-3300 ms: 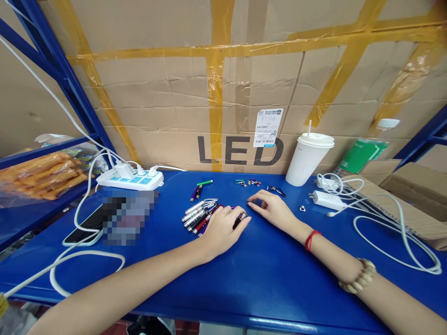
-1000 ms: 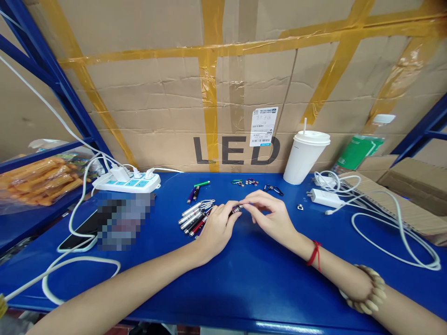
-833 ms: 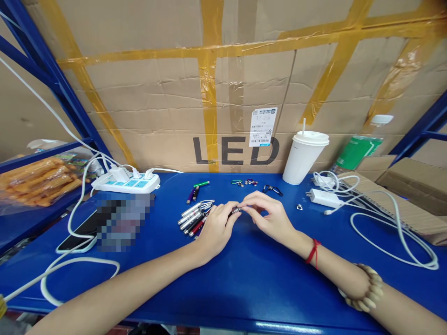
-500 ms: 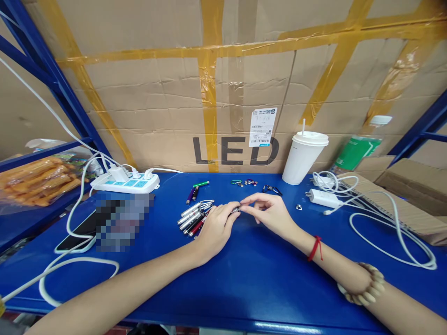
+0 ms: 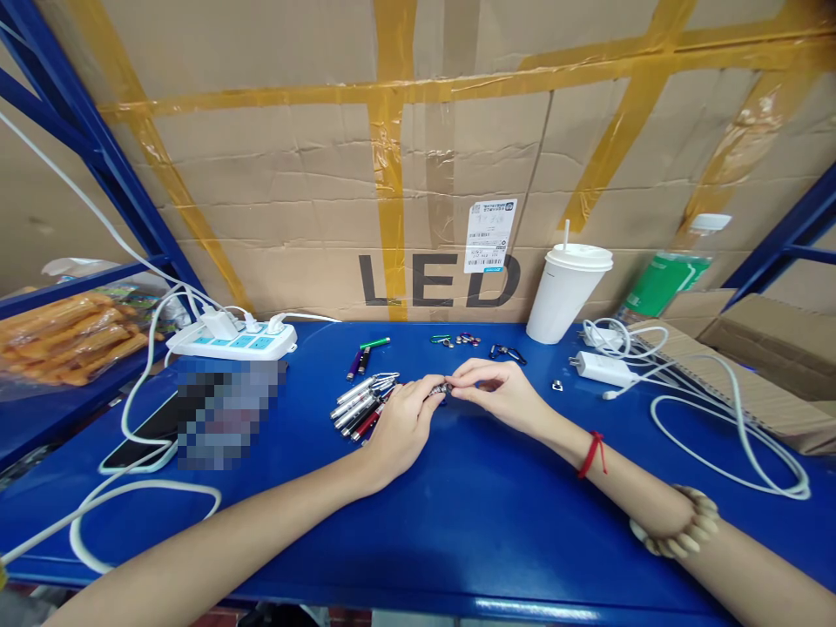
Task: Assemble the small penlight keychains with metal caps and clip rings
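Observation:
My left hand [image 5: 406, 411] is closed around a slim, dark metal penlight [image 5: 439, 390], of which only the end shows past the fingers. At that end, my right hand [image 5: 495, 392] pinches with thumb and forefinger; what lies between these fingertips is too small to make out. Beside my left hand, a bunch of silver, black and red penlights [image 5: 356, 407] lies on the blue table [image 5: 457, 522]. Behind it are a green penlight [image 5: 375, 344] and two darker ones [image 5: 359, 362]. Small clips [image 5: 507, 353] and button-like metal pieces [image 5: 467, 339] lie beyond my hands.
At the left are a power strip [image 5: 228, 342] with cables and a phone [image 5: 147, 435]. A white cup [image 5: 567, 296], a bottle [image 5: 666, 283] and white chargers [image 5: 604, 367] with coiled cable stand or lie right. A large cardboard box [image 5: 313, 192] walls off the back.
Both hands stay together at nearly the same spot. The right fingertips have shifted slightly at the penlight's end, and the penlight looks a little turned. The camera view has moved slightly.

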A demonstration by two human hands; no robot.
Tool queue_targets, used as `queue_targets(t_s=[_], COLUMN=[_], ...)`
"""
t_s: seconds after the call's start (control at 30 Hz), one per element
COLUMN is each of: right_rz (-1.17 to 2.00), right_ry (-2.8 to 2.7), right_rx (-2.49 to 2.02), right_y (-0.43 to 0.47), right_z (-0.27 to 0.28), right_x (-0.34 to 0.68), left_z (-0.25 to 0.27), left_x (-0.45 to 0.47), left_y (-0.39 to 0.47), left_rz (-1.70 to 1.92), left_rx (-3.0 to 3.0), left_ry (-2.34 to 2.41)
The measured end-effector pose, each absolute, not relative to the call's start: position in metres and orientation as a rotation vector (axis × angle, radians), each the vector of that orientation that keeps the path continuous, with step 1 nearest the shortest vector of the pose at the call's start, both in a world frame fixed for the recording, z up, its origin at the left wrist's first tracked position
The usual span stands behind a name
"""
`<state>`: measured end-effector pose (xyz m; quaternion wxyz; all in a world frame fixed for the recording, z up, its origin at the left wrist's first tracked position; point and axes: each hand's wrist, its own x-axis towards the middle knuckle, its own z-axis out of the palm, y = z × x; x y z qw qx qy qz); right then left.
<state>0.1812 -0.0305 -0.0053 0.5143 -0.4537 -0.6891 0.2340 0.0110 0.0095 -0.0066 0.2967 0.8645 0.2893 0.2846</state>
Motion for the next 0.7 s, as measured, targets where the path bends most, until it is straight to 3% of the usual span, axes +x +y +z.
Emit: queue_targets(t_s=[0.7], right_rz=[0.666], right_ry=[-1.726], right_rx=[-1.006], right_y=[-0.0316], right_z=[-0.0072], right_x=[0.1909], left_z=[-0.0134], left_x=[0.0089], left_y=[0.0102], left_rz=[0.610], left_rx=[2.544], left_ry=[0.624])
